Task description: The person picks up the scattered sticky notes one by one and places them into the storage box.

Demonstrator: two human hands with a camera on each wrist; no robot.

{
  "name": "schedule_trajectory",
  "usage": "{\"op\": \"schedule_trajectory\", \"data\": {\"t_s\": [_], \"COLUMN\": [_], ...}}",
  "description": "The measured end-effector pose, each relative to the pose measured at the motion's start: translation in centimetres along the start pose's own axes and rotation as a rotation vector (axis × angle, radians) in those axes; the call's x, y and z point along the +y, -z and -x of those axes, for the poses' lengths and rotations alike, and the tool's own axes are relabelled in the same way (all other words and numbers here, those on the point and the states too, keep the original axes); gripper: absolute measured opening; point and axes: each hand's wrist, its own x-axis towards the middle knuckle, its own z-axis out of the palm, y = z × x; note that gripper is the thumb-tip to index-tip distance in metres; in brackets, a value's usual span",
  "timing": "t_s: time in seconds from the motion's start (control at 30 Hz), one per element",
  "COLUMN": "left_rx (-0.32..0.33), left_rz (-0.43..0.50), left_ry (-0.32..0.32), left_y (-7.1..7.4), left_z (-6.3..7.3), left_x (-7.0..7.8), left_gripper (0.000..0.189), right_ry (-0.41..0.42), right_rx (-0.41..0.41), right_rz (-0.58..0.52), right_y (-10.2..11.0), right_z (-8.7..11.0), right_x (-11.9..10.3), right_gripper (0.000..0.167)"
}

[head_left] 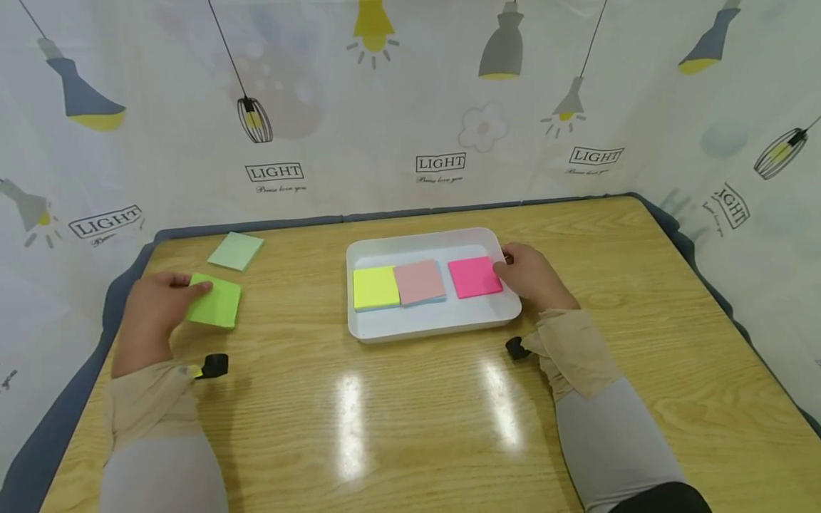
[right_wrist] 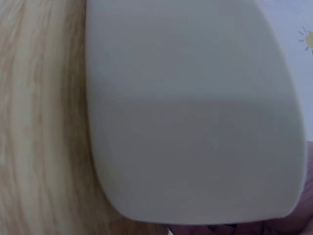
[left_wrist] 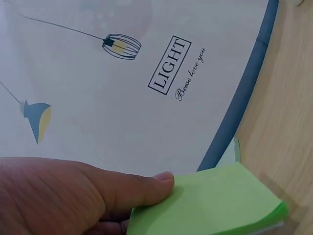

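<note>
My left hand [head_left: 157,313] pinches a bright green sticky note pad [head_left: 217,303] at the left of the table, its thumb on top. The left wrist view shows the pad [left_wrist: 210,200] tilted, with darker green along one edge. Just behind lies a pale green pad [head_left: 236,251]. My right hand [head_left: 535,274] grips the right end of a white tray [head_left: 471,312], thumb over the rim. Inside the tray are a yellow pad [head_left: 375,287], a dusty pink pad [head_left: 418,281] with blue showing beneath, and a hot pink pad [head_left: 475,277]. The tray's outer wall [right_wrist: 190,112] fills the right wrist view.
The wood-grain table [head_left: 423,406] has a dark blue band along its back and sides. A white sheet [head_left: 372,142] printed with lamps rises behind it. Small black pieces [head_left: 214,365] stick out from both cuffs.
</note>
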Motion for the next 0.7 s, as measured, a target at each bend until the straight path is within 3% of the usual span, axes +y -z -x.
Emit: {"op": "schedule_trajectory", "data": {"t_s": [0.13, 0.3, 0.5, 0.7], "left_rx": [0.013, -0.007, -0.056, -0.149], "left_rz": [0.053, 0.215, 0.527, 0.9], "left_ry": [-0.012, -0.003, -0.002, -0.037], "left_y": [0.2, -0.1, -0.1, -0.3], "left_z": [0.3, 0.0, 0.4, 1.2], "left_x": [0.6, 0.9, 1.5, 2.5], "left_gripper": [0.067, 0.065, 0.031, 0.016], "right_ry": [0.007, 0.015, 0.019, 0.025], "right_rx": [0.001, 0.006, 0.014, 0.015], "right_rz": [0.0, 0.008, 0.012, 0.0], "right_y": [0.0, 0.0, 0.1, 0.0], "right_z": [0.0, 0.0, 0.0, -0.1], "right_x": [0.0, 0.2, 0.3, 0.4], "right_gripper": [0.038, 0.04, 0.035, 0.031]}}
